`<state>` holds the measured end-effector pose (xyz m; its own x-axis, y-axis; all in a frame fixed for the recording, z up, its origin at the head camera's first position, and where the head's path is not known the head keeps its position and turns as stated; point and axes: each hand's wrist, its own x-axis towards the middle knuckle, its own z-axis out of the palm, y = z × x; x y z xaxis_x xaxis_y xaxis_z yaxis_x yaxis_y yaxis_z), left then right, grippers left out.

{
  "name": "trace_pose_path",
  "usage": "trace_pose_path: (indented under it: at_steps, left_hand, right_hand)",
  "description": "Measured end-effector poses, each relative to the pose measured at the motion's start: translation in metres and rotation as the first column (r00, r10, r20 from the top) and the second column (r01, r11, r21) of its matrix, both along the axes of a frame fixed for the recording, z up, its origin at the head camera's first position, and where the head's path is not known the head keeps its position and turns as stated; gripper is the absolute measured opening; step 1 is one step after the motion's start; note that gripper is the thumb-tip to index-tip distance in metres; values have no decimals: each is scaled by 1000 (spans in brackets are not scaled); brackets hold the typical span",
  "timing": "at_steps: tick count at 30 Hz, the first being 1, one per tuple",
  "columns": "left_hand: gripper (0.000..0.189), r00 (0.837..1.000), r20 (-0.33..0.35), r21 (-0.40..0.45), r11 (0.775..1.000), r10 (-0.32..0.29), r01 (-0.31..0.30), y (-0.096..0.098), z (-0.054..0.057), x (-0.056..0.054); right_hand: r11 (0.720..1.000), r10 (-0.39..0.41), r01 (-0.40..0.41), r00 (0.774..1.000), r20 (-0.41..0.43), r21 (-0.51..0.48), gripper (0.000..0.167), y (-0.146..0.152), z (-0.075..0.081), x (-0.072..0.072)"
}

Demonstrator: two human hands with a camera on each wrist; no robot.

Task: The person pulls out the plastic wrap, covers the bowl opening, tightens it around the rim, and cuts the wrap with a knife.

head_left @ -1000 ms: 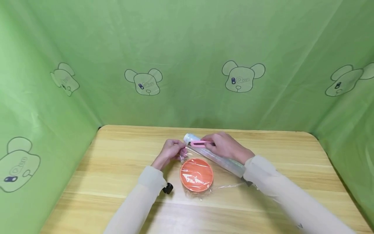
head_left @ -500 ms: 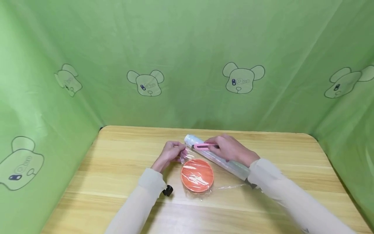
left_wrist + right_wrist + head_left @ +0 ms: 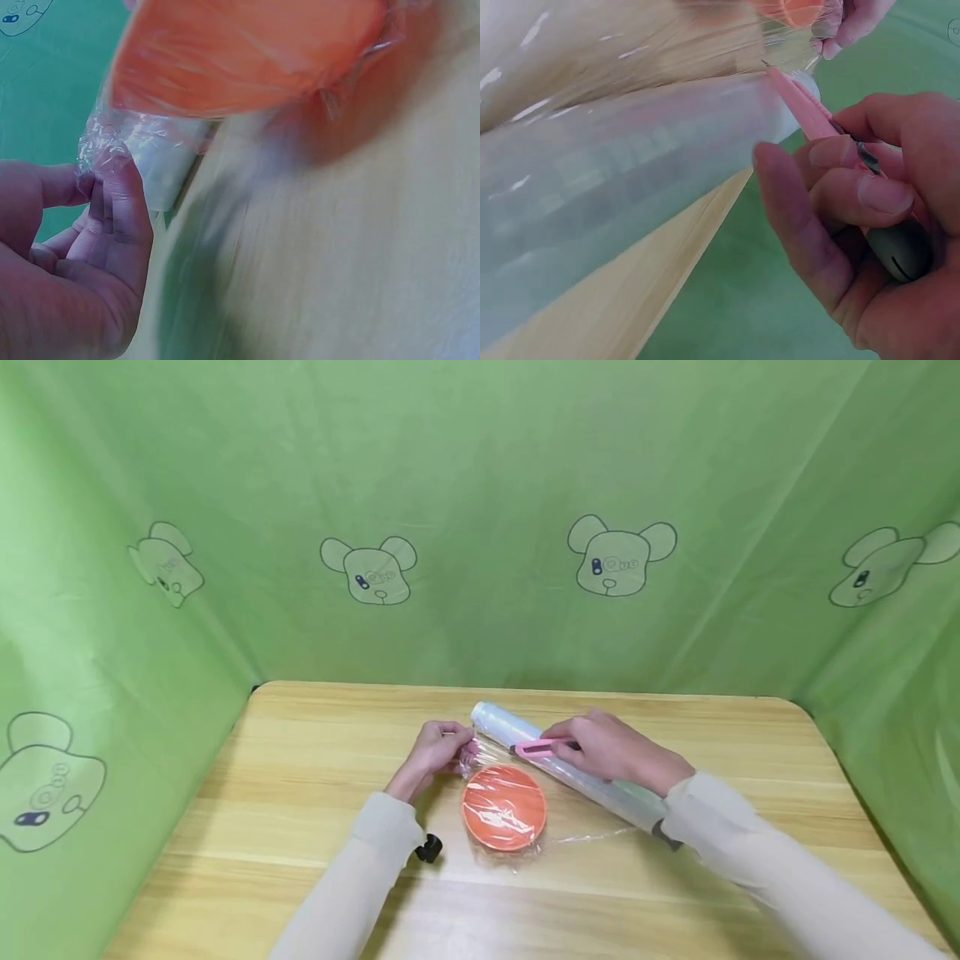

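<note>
An orange bowl (image 3: 504, 807) sits mid-table with clear cling film stretched over its top. Behind it a cling film roll (image 3: 502, 722) lies slantwise, film running from it to the bowl. At the bowl's far left, my left hand (image 3: 432, 752) pinches the bunched film (image 3: 105, 146) between thumb and fingers. My right hand (image 3: 615, 750) grips a pink utility knife (image 3: 534, 748) over the roll. The right wrist view shows the knife's blade tip (image 3: 766, 64) out, right at the film beside the roll, with the right fingers (image 3: 862, 195) curled round the handle.
The wooden table (image 3: 300, 827) has its far edge just behind the roll. Green cloth (image 3: 480, 635) with bear-head prints stands round the back and sides. A small black object (image 3: 430, 848) shows beside the left cuff.
My right hand has drawn the knife rightward and slightly nearer me along the roll. The left hand keeps its pinch on the film, and the bowl stays put.
</note>
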<state>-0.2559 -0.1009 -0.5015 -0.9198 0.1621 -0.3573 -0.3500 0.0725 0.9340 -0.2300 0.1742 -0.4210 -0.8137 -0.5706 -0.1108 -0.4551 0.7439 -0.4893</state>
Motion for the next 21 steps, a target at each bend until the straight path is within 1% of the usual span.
trace_pose_path:
  at_steps: [8, 16, 21]
  left_hand:
    - [17, 1000, 4, -8, 1000, 1, -1, 0, -2, 1]
    - [20, 1000, 3, -11, 1000, 2, -2, 0, -3, 1]
    - [21, 1000, 15, 4, 1000, -4, 3, 0, -3, 1]
  right_hand:
    - [999, 12, -11, 999, -31, 30, 29, 18, 5, 12]
    - [999, 23, -22, 1000, -19, 44, 28, 40, 13, 28]
    - [998, 32, -32, 999, -15, 51, 26, 56, 16, 37]
